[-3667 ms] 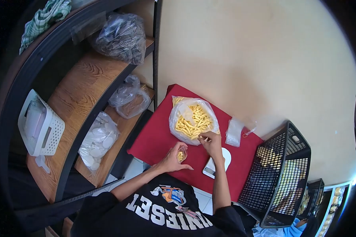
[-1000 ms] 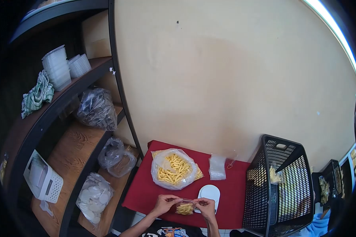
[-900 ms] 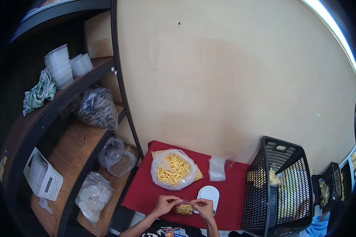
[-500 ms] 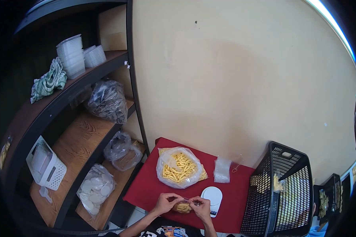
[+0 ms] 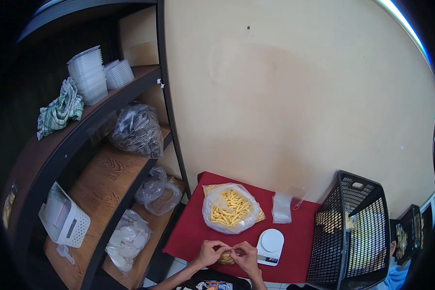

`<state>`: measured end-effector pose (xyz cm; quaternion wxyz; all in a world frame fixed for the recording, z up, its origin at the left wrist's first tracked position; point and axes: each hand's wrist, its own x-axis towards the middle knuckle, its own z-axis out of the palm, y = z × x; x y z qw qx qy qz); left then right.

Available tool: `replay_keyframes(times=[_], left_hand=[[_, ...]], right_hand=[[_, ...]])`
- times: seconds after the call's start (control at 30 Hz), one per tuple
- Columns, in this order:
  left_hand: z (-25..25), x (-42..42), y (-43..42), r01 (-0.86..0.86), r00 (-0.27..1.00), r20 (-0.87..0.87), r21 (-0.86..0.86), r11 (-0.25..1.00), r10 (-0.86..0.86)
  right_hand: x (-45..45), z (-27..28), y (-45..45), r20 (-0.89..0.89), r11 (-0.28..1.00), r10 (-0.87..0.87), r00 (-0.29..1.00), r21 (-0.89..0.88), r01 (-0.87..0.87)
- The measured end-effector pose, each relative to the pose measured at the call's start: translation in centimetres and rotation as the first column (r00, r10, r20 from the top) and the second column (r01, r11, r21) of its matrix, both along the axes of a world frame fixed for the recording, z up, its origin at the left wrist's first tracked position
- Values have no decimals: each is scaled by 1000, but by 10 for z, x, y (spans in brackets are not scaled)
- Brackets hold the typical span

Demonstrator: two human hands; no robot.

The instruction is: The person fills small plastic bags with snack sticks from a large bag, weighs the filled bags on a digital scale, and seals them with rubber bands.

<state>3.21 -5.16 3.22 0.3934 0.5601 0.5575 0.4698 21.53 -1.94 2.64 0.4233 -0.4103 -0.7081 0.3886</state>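
A small clear plastic bag of yellow stick snacks [image 5: 226,258] hangs at the near edge of the table. My left hand [image 5: 210,253] and my right hand [image 5: 247,257] pinch its top edge, fingertips almost touching. Both hands are closed on the plastic, and they partly hide the bag. Just right of my right hand is a white kitchen scale [image 5: 270,245] with nothing on its round plate. Beyond my hands, a large open plastic bag [image 5: 249,224] holds many yellow stick snacks [image 5: 229,207]. A stack of empty clear bags [image 5: 281,208] lies to its right.
A red cloth [image 5: 188,232] covers the table. Tall black crates [image 5: 353,232] with packed snacks stand at the right; beyond them show another person's hand and blue sleeve [image 5: 396,279]. The shelf unit [image 5: 116,159] at left bears clear tubs [image 5: 88,77], a white basket [image 5: 65,220] and filled bags.
The camera view has shifted, so the scene sits slightly further right and lower. My hands have come closer together along the small bag's top.
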Motion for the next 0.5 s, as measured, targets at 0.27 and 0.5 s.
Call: replay_keyframes(times=[0.27, 0.5], left_hand=[[17, -51, -1, 37, 999, -5, 70, 997, -37], [9, -112, -6, 83, 983, 167, -56, 995, -72]], right_hand=[[-43, 25, -3, 40, 979, 58, 998, 191, -64], [-66, 47, -2, -23, 986, 88, 996, 147, -84]])
